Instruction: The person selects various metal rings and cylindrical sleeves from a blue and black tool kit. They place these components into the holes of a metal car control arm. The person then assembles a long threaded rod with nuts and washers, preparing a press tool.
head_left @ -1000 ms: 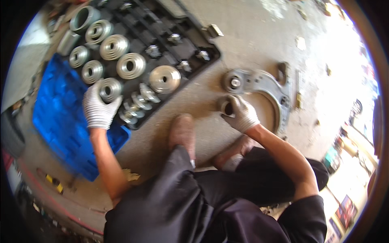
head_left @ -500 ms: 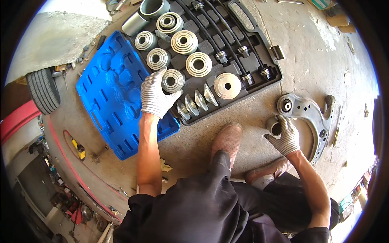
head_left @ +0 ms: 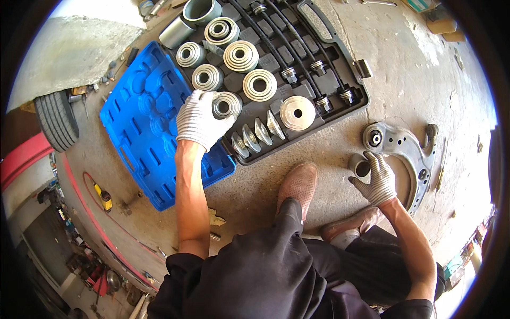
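Note:
My gloved left hand is beside a stack of nested steel rings at the near left of a black tool case. Its thumb and fingers are apart around the stack's left side, and contact is hard to make out. Thin metal discs stand in a row by the thumb. On the right, my gloved right hand has its fingers spread next to a short grey metal sleeve standing on the floor. A black control arm with a bushing in one end lies just beyond that hand.
More ring stacks and threaded rods fill the case. Its blue lid lies open at left. A tyre, a concrete block and a yellow hand tool are further left. My shoes stand between the hands.
My left hand has drawn back slightly left from the ring stack, which stays put. My right hand has shifted slightly right, off the metal sleeve.

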Motion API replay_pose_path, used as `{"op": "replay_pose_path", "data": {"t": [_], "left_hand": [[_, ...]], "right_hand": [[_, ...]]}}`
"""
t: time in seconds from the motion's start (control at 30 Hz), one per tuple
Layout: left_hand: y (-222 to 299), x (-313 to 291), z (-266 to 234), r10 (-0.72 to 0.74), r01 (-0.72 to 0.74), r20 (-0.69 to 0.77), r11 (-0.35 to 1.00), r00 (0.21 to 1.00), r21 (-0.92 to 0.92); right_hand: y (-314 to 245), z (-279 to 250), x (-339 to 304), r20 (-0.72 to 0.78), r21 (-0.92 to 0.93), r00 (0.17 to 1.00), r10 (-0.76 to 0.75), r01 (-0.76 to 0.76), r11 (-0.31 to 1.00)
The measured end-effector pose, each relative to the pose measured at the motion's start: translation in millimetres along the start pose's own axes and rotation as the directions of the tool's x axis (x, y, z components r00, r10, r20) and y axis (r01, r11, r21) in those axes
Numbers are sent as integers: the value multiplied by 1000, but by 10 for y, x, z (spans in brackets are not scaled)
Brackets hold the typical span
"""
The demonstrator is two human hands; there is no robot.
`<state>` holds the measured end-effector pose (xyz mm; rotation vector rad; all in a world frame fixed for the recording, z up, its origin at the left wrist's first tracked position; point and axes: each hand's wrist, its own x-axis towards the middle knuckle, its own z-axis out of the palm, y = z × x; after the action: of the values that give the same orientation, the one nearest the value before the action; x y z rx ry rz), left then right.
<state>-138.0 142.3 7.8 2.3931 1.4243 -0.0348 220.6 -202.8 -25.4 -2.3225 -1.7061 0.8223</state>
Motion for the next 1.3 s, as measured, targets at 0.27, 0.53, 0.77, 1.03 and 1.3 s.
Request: {"op": "replay_pose_path", "data": {"t": [0.27,0.53,0.77,1.03,1.3], "left_hand": [[53,55,-68,-18,13,57,996,998,84],[23,34,-27,-11,9,39,999,999,53],[22,24,-26,-21,20,31,999,999,36],[123,-17,-24,29,-29,0,993,1000,116],[248,43,-37,71,-79,45,974,996,212]], "right_hand": [[-43,-84,-28,-45,21,999,-20,21,1000],[-20,-20,-82,-58,32,997,-44,46,998],[-22,-57,-66,-52,18,998,-30,31,999],[-27,-175,-94,-57,21,998,-14,15,1000],[256,-836,-237,-24,-114,995,-94,91,989]]}}
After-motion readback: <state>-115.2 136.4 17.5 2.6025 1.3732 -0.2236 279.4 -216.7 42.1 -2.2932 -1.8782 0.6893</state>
